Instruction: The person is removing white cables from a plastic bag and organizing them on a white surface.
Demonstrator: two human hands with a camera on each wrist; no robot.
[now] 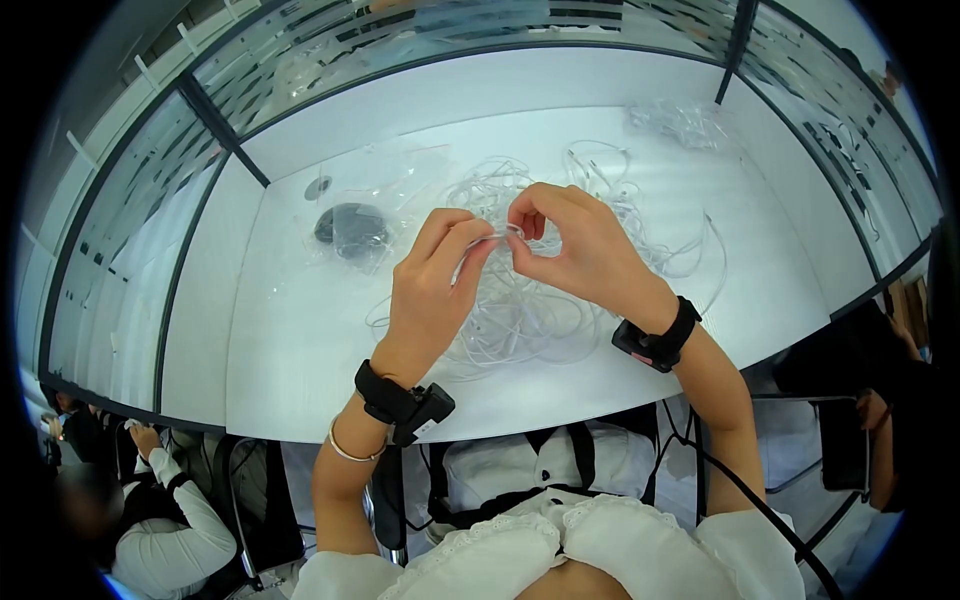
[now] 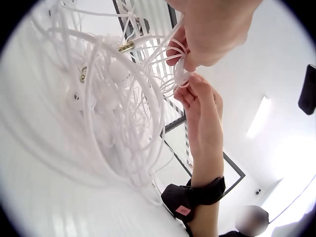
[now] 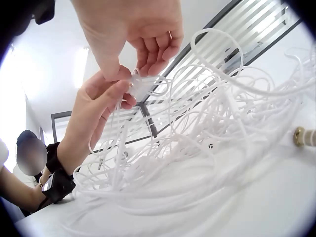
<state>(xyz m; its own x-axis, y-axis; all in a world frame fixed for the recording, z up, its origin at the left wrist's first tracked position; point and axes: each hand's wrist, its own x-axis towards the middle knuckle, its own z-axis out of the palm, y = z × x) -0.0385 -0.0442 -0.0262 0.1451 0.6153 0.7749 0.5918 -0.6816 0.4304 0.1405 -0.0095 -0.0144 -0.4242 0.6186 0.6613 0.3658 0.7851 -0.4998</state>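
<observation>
Both hands meet above the table, fingertips close together. My left hand [image 1: 430, 285] pinches a white earphone cord [image 1: 487, 238] between thumb and fingers. Opposite it, my right hand [image 1: 575, 245] pinches the same cord, its other fingers curled in. A white earbud [image 2: 181, 75] shows between the two hands in the left wrist view; fingers cover part of it. Below spreads a tangled heap of white earphone cords [image 1: 525, 320], some strands running up to the hands. Gold-coloured plugs lie among them, such as one plug [image 2: 127, 47] in the left wrist view and another plug [image 3: 299, 137] in the right.
A dark round object [image 1: 352, 230] lies under clear plastic on the left, and crumpled clear plastic [image 1: 685, 122] at the back right. Low partition walls [image 1: 480, 88] with glass tops enclose the white table [image 1: 290, 340]. Another person [image 1: 170, 530] sits at lower left.
</observation>
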